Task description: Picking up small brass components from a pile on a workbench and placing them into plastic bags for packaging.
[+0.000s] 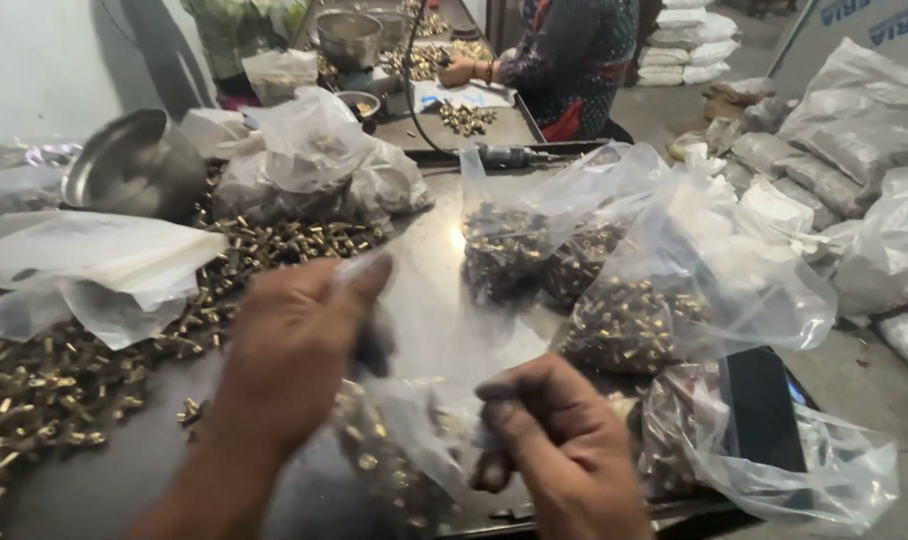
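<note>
**Both hands on a part-filled clear bag at the lower centre of the frame**

The left hand [294, 350] pinches the upper edge of a clear plastic bag [414, 440], thumb and fingers closed on the film. The right hand [554, 440] is curled shut on the bag's right side, lower down. The image is blurred here, so the exact finger positions cannot be confirmed.

The bag sits between the hands, just above the worktop [434, 240]. Its lower part holds small brass-coloured fittings; the mouth, at the left hand, appears open and unsealed. Its long axis runs from upper left to lower centre, mouth uppermost, loaded end down.

Progress, judged from the layout: several filled bags [624, 300] lie to the right of centre, so a share of the bagging appears done. A large spread of loose fittings [64, 390] covers the left of the worktop, so much looks left. Empty bags [104, 260] lie at middle left.

Further out: a steel bowl [134, 165] at upper left, a dark flat block [759, 410] at lower right, grey sacks [834, 160] at upper right. Another person [574, 60] works at a far table, top centre.
</note>
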